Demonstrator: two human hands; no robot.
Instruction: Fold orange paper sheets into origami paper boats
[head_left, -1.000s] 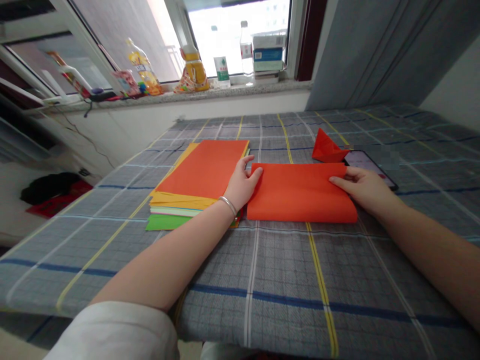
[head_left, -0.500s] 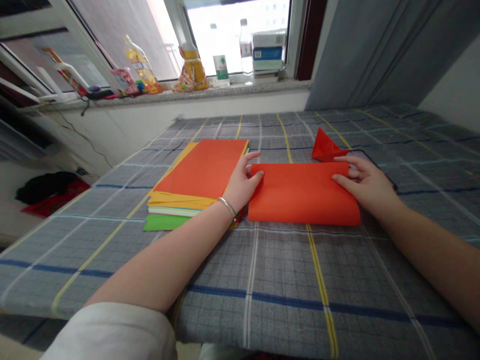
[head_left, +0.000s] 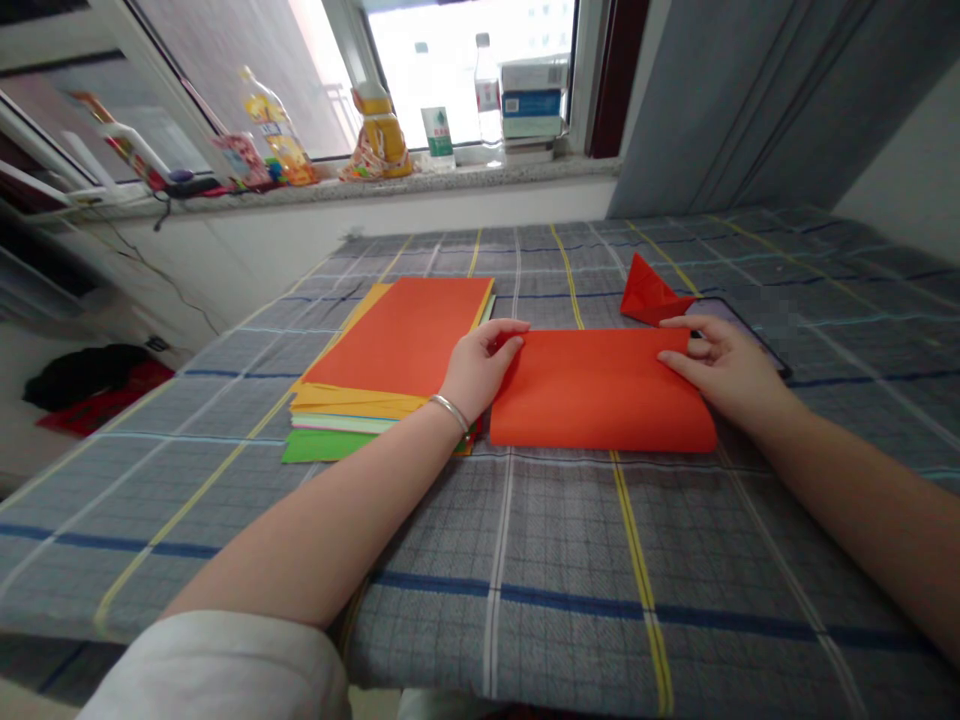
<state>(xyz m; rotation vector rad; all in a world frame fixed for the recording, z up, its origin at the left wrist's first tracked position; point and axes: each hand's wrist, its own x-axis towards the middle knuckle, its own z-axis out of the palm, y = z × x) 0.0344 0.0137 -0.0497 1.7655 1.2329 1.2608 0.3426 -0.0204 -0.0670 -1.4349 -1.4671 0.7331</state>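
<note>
An orange-red sheet of paper point(head_left: 600, 395) lies in front of me, bent over on itself with a rounded, uncreased edge toward me. My left hand point(head_left: 484, 365) pinches its far left corner between thumb and fingers. At the far right corner, my right hand point(head_left: 716, 360) grips the paper the same way, thumb on top. Left of the sheet is a stack of coloured paper point(head_left: 401, 340), orange on top, with yellow, white and green edges showing below. My left wrist is over the near right part of that stack.
Beyond my right hand stands a folded red paper piece point(head_left: 651, 292), beside a phone point(head_left: 739, 330) partly hidden by that hand. A plaid cloth point(head_left: 570, 540) covers the table. Bottles, boxes and a yellow container point(head_left: 384, 135) line the windowsill point(head_left: 465, 178).
The fingers of my left hand have drawn in closer to the paper's far edge. Both hands still hold the bent sheet, which looks almost unchanged. The whole view has shifted slightly.
</note>
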